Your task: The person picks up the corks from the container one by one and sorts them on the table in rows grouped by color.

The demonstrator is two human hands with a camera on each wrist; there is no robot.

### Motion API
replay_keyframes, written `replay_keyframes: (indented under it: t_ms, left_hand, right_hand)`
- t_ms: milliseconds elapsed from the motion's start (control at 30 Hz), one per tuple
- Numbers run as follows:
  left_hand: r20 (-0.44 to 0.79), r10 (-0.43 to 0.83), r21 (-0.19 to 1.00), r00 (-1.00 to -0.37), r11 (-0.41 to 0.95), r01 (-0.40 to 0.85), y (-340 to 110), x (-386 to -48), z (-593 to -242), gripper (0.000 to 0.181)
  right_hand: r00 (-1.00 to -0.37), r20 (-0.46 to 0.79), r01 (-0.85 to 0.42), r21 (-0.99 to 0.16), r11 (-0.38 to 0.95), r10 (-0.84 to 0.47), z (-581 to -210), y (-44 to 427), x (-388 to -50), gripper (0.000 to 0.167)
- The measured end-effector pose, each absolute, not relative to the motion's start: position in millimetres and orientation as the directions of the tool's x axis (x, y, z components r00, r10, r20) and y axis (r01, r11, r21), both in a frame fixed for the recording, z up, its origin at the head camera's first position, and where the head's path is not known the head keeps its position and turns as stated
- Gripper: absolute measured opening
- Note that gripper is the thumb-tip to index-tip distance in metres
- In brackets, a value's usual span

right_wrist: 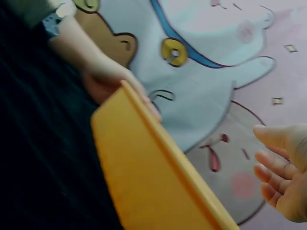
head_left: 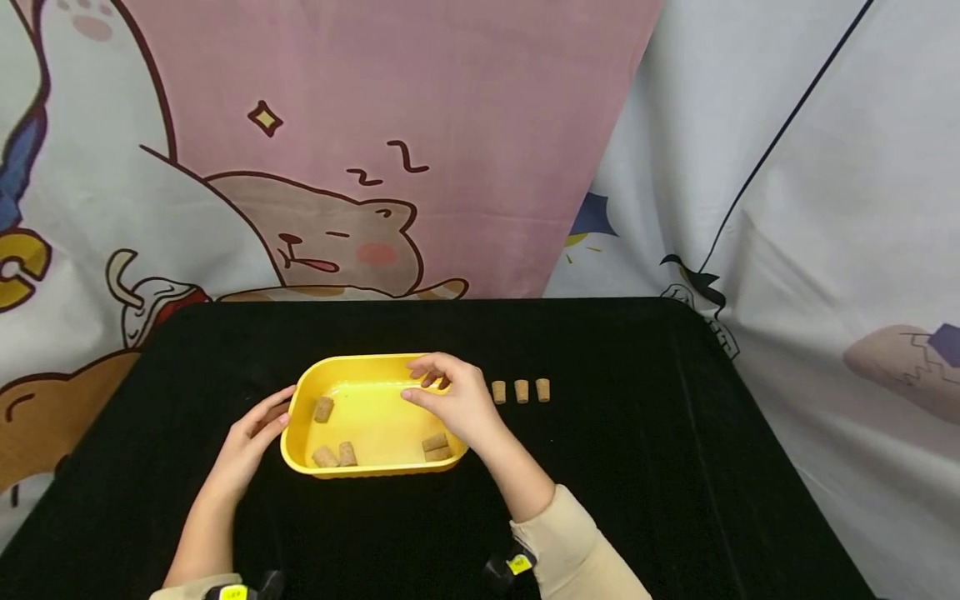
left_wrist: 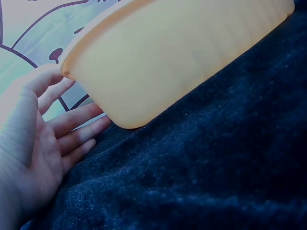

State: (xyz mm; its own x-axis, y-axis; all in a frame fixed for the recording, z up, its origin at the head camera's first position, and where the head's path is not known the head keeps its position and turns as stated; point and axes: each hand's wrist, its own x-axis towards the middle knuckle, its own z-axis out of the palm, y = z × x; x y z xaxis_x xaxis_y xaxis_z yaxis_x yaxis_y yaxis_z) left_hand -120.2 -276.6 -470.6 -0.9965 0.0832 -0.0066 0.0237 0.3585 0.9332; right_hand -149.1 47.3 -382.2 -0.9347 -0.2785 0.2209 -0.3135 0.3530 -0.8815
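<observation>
A yellow plastic basin [head_left: 375,472] sits on the black cloth with several small corks [head_left: 347,454] lying inside it. At its left end my left hand [head_left: 243,450] touches the rim and outer wall with loosely extended fingers, seen closer as the left hand [left_wrist: 41,148] in the left wrist view. Above the basin's right end hovers my right hand [head_left: 461,404], thumb and fingers apart, nothing between them; it also shows as the right hand [right_wrist: 288,177] in the right wrist view. Three tapered corks [head_left: 522,391] stand in a row right of the basin.
Black cloth [head_left: 637,467] covers the table, whose far edge runs behind the basin. A curtain [head_left: 487,125] with cartoon animals hangs behind and at the sides. My right forearm crosses in front of the basin's right end and may hide part of the cork row.
</observation>
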Motion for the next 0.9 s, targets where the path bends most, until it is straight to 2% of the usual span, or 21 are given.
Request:
replay_keyframes:
  t_ms: [233, 600, 900]
  left_hand:
    - [-0.01, 0.079, 0.933, -0.997, 0.36, 0.019, -277, -120, -470, 0.049]
    - [0.012, 0.089, 0.938, -0.996, 0.344, 0.042, -277, -122, -470, 0.048]
    - [-0.009, 0.084, 0.934, -0.996, 0.356, 0.021, -277, -121, -472, 0.051]
  right_hand:
    - [-0.945, 0.101, -0.204, -0.927, 0.315, -0.312, -395, 6, -155, 0.031]
    - [-0.934, -0.017, -0.097, -0.949, 0.299, -0.357, -409, -35, -167, 0.033]
    - [-0.93, -0.138, -0.009, -0.919, 0.394, -0.342, -424, -59, -179, 0.034]
